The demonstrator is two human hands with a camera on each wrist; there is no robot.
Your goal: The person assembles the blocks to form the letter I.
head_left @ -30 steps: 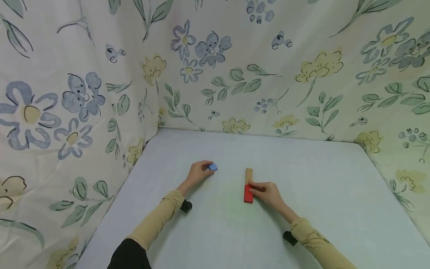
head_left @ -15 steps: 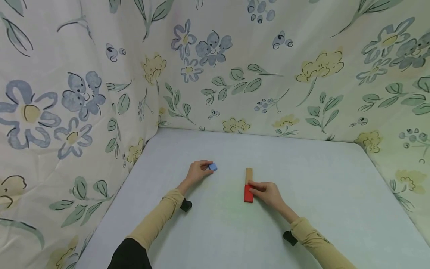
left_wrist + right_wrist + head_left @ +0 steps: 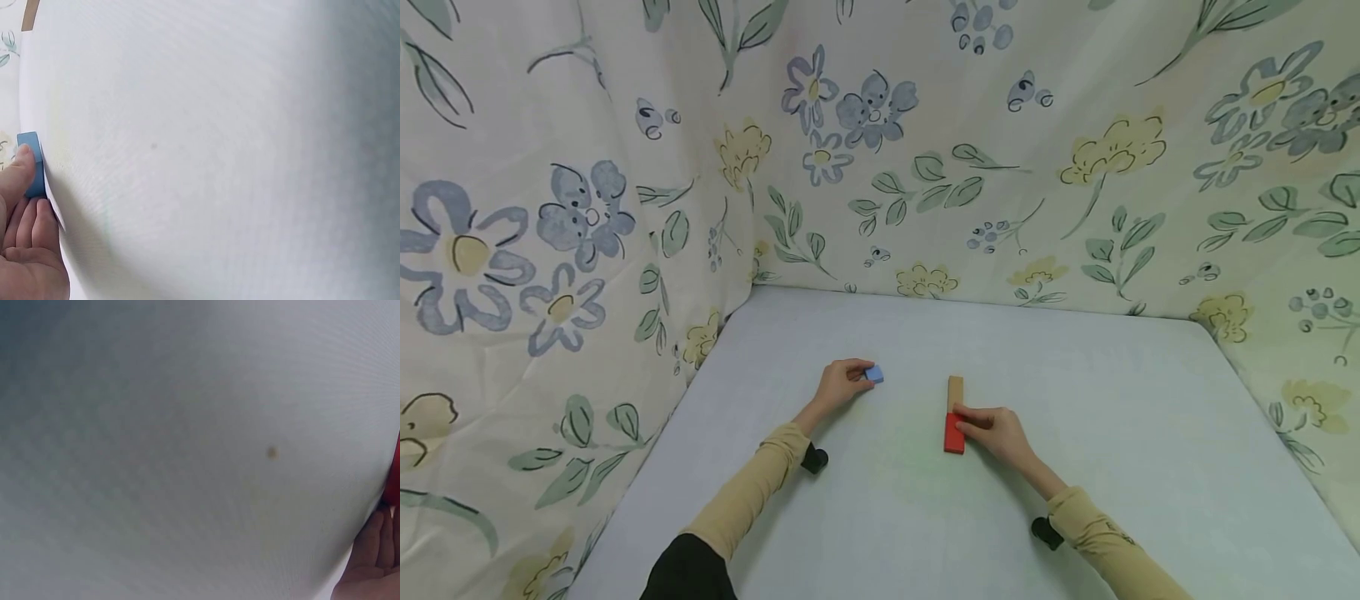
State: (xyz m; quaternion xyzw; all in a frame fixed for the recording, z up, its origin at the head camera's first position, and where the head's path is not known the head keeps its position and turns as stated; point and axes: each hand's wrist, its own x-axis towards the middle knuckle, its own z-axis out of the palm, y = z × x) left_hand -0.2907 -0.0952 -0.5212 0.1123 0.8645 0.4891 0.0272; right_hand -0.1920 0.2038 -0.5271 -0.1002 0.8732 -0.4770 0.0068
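My left hand [image 3: 841, 383] pinches a small blue block [image 3: 875, 374] between thumb and fingers, left of the table's middle. The left wrist view shows the blue block [image 3: 29, 147] with the thumb lying across its face. To the right, my right hand [image 3: 1000, 429] grips a red rectangular block [image 3: 953, 438] at its upper right edge. A tan wooden block [image 3: 955, 392] stands in line with the red one, its near end meeting the red block's far end in the head view. Only a sliver of the red block [image 3: 394, 478] shows in the right wrist view, above the fingers.
A white tabletop [image 3: 880, 508] lies under both hands. Floral curtain fabric [image 3: 925, 167] hangs along the back edge and on both sides. Black wrist cameras sit below the left cuff [image 3: 815, 459] and the right cuff [image 3: 1047, 532].
The blue block and left fingers have shifted very slightly to the left. The right hand, red block and tan block look the same.
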